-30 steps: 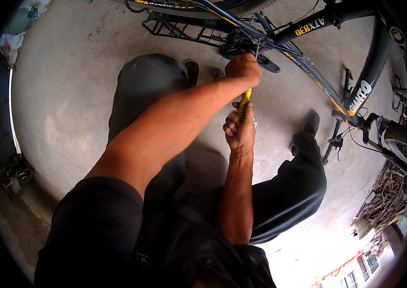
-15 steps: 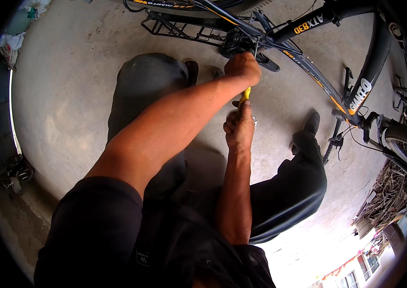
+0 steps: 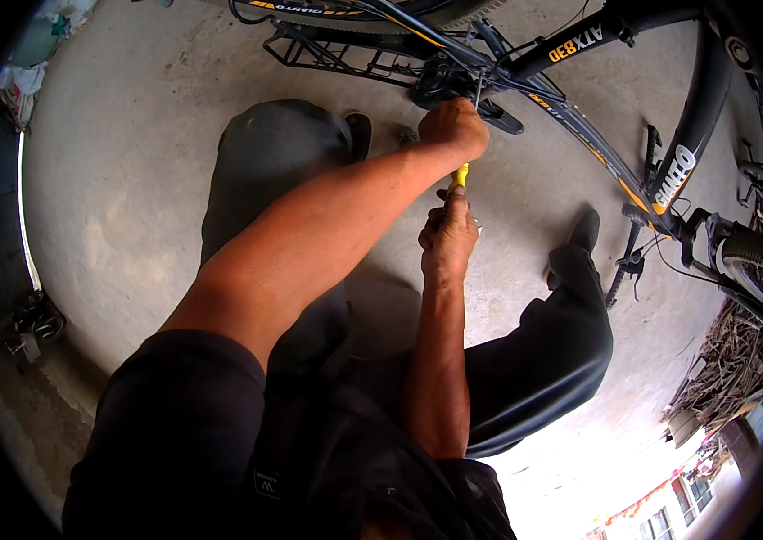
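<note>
"Pale concrete floor (image 3: pixel 129 180) spreads beneath the bicycle (image 3: pixel 570 49). What lies closest, on the near side of that bicycle?"

"Closest is the person's dark sleeve (image 3: pixel 170 405), to the near left of the bicycle. Past it, legs in dark trousers (image 3: pixel 543 360) bend apart, also on the bicycle's near side."

"And the right hand (image 3: pixel 450 236)?"

"It is wrapped around a yellow-handled tool (image 3: pixel 460 175), a little short of the bicycle, with the thumb pointing toward the bicycle along the grip."

"So the tool sits between that hand and the bicycle?"

"Yes, and its far end disappears behind the left hand (image 3: pixel 455 126), which is just beside the bicycle's dark crank area (image 3: pixel 435 83). That hand is curled in; its fingers are hidden, so it is impossible to tell what they hold."

"What shows right at the bicycle?"

"A thin metal rod (image 3: pixel 478 85), in view just past the left hand."

"Farther off?"

"A heap of dry sticks (image 3: pixel 723 364) lies near the bicycle's right-hand wheel (image 3: pixel 750 265), and a pale building with windows (image 3: pixel 692 495) stands well apart from the bicycle."
</note>
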`<state>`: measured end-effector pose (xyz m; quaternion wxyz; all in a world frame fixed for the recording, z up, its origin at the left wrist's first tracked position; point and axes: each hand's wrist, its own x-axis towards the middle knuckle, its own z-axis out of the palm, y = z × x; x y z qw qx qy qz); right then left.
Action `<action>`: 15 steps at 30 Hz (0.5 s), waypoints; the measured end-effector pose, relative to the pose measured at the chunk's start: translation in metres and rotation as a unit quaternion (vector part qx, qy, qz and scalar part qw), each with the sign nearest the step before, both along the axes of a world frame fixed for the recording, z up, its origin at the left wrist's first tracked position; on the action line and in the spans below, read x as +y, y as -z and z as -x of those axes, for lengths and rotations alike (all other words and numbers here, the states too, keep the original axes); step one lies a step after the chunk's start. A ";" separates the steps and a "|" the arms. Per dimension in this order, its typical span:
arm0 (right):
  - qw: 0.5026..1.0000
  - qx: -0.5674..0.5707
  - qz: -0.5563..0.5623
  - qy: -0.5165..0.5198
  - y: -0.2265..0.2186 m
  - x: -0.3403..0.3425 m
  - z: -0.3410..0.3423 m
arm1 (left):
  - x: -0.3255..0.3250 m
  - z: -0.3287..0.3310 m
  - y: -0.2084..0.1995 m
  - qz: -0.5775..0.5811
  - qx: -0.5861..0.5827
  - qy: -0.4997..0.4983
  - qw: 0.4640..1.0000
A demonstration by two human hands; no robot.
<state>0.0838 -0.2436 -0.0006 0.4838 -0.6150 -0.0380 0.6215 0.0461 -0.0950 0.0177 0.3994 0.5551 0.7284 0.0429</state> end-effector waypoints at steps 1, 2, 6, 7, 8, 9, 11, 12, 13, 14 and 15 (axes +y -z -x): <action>1.000 0.000 0.002 -0.010 0.001 -0.001 -0.001 | 0.000 0.000 0.000 -0.002 0.001 0.002 1.000; 0.998 0.062 -0.014 0.006 0.001 -0.002 -0.001 | 0.001 0.000 0.002 -0.002 0.007 0.003 1.000; 0.952 0.292 -0.074 0.063 0.000 -0.004 -0.003 | 0.010 0.005 0.008 0.018 0.015 0.029 0.999; 0.932 0.344 -0.089 0.074 -0.001 -0.003 -0.003 | 0.012 0.007 0.010 0.028 0.015 0.040 0.999; 0.932 0.348 -0.082 0.056 0.003 -0.004 -0.006 | 0.012 0.007 0.009 0.034 0.012 0.054 0.998; 0.945 0.315 -0.074 0.044 0.006 -0.004 -0.008 | 0.011 0.006 0.011 0.013 0.014 0.051 0.999; 0.967 0.249 -0.057 0.020 0.009 -0.004 -0.010 | 0.008 0.004 0.016 -0.026 0.017 0.043 0.999; 0.974 0.222 -0.041 0.027 0.009 -0.003 -0.009 | 0.007 0.003 0.017 -0.032 0.018 0.034 0.999; 0.979 0.200 -0.032 0.026 0.008 -0.003 -0.009 | 0.006 0.002 0.018 -0.038 0.019 0.026 0.999; 0.984 0.177 -0.023 0.025 0.005 -0.002 -0.009 | 0.005 0.001 0.018 -0.045 0.019 0.018 0.999; 0.988 0.154 -0.013 0.023 0.002 -0.001 -0.009 | 0.006 0.002 0.018 -0.031 0.012 0.023 0.999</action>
